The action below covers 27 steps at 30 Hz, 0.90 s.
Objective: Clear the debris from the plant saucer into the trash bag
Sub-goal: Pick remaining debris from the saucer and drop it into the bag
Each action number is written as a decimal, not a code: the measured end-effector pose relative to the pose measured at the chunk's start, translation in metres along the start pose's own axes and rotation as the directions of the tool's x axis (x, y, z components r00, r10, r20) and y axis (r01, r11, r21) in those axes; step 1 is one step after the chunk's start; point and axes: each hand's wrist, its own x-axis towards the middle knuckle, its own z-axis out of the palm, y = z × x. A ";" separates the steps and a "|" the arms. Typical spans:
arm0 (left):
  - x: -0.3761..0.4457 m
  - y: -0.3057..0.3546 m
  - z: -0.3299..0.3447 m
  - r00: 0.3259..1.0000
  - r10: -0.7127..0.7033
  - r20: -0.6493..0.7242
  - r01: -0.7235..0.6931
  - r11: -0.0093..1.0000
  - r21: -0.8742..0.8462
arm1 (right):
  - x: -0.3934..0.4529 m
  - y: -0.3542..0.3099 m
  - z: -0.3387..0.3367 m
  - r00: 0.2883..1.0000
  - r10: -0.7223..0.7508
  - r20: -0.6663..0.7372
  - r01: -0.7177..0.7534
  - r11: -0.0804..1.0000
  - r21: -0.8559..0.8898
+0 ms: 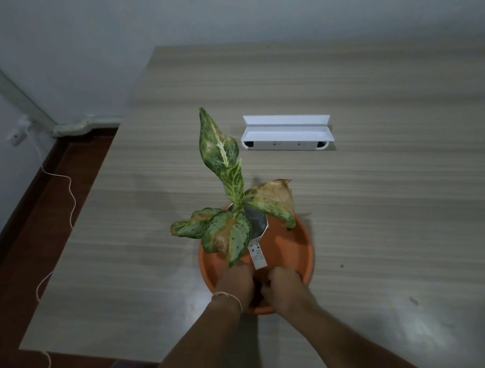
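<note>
An orange round plant saucer point(297, 245) sits on the wooden table point(400, 209). A small white pot point(260, 226) with a speckled green plant point(223, 154) stands in its far-left part, and a white label point(258, 256) hangs down the pot. Some leaves are brown and wilted. Both my hands reach into the saucer's near side, close together. My left hand point(235, 284) shows only its back, its fingers hidden. My right hand point(282, 286) has its fingers curled shut; anything under them is hidden. No trash bag is in view.
A white socket box with its lid up point(287, 134) is set into the table behind the plant. The table's left edge drops to a dark floor point(22, 248), where a thin white cord point(71, 202) runs. Walls stand at left and behind.
</note>
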 end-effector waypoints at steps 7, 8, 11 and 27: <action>-0.015 -0.021 -0.016 0.948 -0.205 -0.242 0.115 0.933 -0.340 | -0.005 -0.001 -0.024 0.971 0.086 -0.222 -0.070 0.994 0.078; -0.020 -0.025 -0.021 0.940 -0.224 -0.257 0.115 0.918 -0.380 | -0.004 -0.004 -0.025 0.968 0.068 -0.241 -0.051 0.996 0.075; -0.043 -0.041 -0.031 0.923 -0.235 -0.305 0.092 0.903 -0.420 | -0.002 -0.013 -0.025 0.972 -0.001 -0.236 0.020 0.997 0.078; -0.281 -0.248 -0.002 0.518 -0.809 -0.279 0.321 0.486 -0.813 | -0.020 -0.231 0.133 0.834 -0.544 0.091 0.551 0.830 -0.091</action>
